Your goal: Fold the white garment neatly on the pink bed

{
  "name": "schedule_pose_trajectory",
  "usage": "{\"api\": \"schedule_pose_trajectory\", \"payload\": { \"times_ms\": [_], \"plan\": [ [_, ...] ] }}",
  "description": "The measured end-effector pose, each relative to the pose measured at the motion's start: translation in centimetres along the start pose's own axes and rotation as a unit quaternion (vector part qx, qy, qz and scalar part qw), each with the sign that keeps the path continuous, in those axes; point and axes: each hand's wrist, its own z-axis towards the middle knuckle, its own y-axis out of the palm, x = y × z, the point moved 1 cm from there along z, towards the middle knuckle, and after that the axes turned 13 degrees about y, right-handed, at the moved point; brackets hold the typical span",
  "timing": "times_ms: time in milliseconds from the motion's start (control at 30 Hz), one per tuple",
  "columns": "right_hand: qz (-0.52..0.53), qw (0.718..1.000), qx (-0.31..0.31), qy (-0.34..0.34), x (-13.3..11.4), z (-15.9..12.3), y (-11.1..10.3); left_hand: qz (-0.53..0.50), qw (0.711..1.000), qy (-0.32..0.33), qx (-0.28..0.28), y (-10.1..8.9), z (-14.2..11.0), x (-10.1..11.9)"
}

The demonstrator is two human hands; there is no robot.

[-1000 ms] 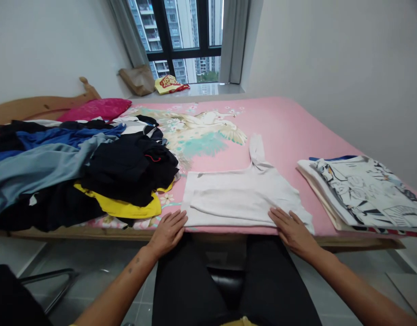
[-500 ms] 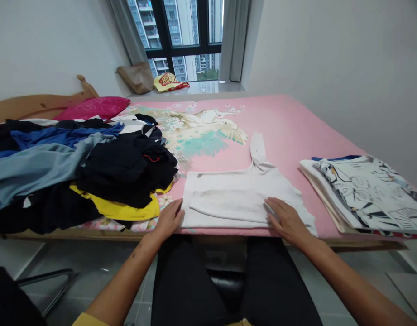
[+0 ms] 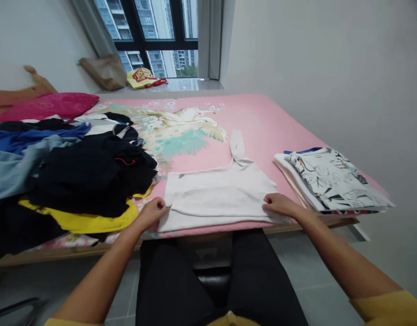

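Pink-covered bed (image 3: 249, 113) before a window (image 3: 157, 25), a white garment (image 3: 218, 188) lying flat along its near edge. With forearms angled inward, I pinch the garment's left side in my left hand (image 3: 153, 211), its right side in my right hand (image 3: 279, 203). Brown bag (image 3: 109, 74) on the sill (image 3: 184, 84): contents hidden from me.

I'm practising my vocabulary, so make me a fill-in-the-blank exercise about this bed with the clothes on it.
1. The garment between the left hand and the right hand is ____ in colour.
2. The rumpled heap of clothes lies to the ____ of the garment.
3. The folded stack lies to its ____.
4. The bedsheet is mainly ____ in colour.

Missing words: white; left; right; pink.
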Motion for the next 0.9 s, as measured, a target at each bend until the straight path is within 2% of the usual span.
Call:
{"api": "schedule_pose_trajectory", "payload": {
  "times_ms": [33,100,200,367,467,533,667,800,900],
  "plan": [
    [-0.003,1.000,-0.008,-0.001,0.1,0.0,-0.1,-0.042,0.999,-0.022,-0.007,-0.1,-0.3,0.2],
    [0.000,1.000,-0.029,-0.005,0.4,-0.1,-0.2,-0.112,0.990,-0.060,-0.060,-0.2,-1.0,0.4],
    [0.029,0.996,-0.079,-0.014,1.2,-0.1,-0.5,-0.148,0.975,-0.088,-0.140,-0.4,-2.0,0.5],
    [0.075,0.972,-0.221,0.040,2.6,-0.7,-1.2,-0.251,0.952,-0.105,-0.141,-0.4,-3.2,0.1],
    [0.096,0.958,-0.264,0.060,3.1,-1.4,-1.3,-0.271,0.941,-0.110,-0.167,0.0,-3.8,-0.2],
    [0.153,0.946,-0.280,0.060,3.3,-1.9,-1.0,-0.280,0.939,-0.119,-0.162,0.2,-4.0,-0.2],
    [0.262,0.921,-0.283,0.049,4.0,-2.6,-0.4,-0.299,0.937,-0.141,-0.113,0.2,-4.1,0.2],
    [0.255,0.934,-0.247,0.029,4.7,-2.6,-0.1,-0.245,0.952,-0.130,-0.129,0.0,-4.2,-0.1],
    [0.202,0.950,-0.233,0.057,4.8,-2.5,0.0,-0.202,0.959,-0.140,-0.141,0.3,-4.5,-0.7]
  ]
}}
